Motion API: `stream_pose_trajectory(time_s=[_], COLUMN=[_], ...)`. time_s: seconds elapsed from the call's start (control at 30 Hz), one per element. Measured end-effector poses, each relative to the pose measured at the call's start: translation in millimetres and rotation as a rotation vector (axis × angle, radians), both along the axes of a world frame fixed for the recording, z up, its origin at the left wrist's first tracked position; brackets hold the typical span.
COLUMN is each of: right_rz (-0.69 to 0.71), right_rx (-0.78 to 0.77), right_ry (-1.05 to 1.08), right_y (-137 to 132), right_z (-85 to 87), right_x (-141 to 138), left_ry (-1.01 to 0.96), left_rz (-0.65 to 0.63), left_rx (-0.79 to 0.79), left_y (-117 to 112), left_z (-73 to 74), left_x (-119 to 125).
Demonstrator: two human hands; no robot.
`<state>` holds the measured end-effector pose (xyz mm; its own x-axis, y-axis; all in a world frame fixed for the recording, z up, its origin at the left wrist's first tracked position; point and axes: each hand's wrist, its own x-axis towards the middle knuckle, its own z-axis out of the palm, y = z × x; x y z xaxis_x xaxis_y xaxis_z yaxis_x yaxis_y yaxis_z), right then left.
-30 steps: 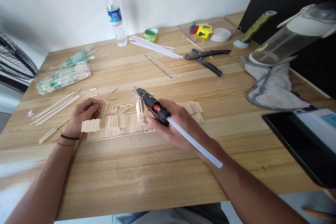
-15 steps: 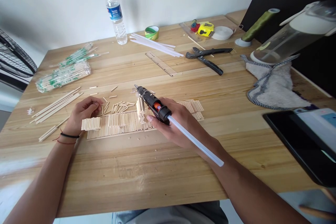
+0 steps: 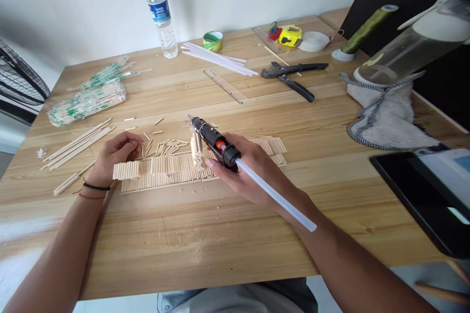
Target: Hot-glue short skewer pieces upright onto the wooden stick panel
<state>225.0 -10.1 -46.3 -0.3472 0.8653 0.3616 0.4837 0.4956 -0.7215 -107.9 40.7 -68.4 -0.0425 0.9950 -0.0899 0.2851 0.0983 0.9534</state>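
Note:
My right hand [image 3: 251, 171] is wrapped round a black hot glue gun [image 3: 210, 136], its nozzle pointing away and to the left. A long translucent glue stick [image 3: 277, 194] juts from the back of the gun over my wrist. Below the gun lies a long panel of short wooden sticks [image 3: 179, 168], with small stacked stick blocks on top; the gun and hand hide part of it. At the panel's left end, my left hand [image 3: 119, 152] rests with curled fingers beside loose cut sticks [image 3: 167, 148]. Whatever its fingertips pinch, if anything, is hidden.
Long wooden sticks [image 3: 79, 143] and plastic-wrapped bundles [image 3: 88, 102] lie left. Behind are a water bottle [image 3: 160, 14], green tape [image 3: 213, 41], white glue sticks [image 3: 220, 60], a ruler [image 3: 225, 86], black cutters [image 3: 290, 78] and a yellow tape measure [image 3: 290, 35]. A phone [image 3: 414, 200] lies right.
The camera view has shifted slightly. Both hands and the glue gun keep practically the same place over the stick panel.

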Motion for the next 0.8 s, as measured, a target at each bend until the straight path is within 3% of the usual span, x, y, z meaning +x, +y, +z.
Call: stream_pose_trajectory(time_s=[0.8], right_rz=[0.012], right_rx=[-0.004], right_ry=[-0.011], right_y=[0.3], right_z=[-1.1], right_x=[2.3], left_ry=[0.036], left_rz=[0.002], left_rx=[-0.006], left_y=[-0.9], left_z=[3.7], left_x=[3.6])
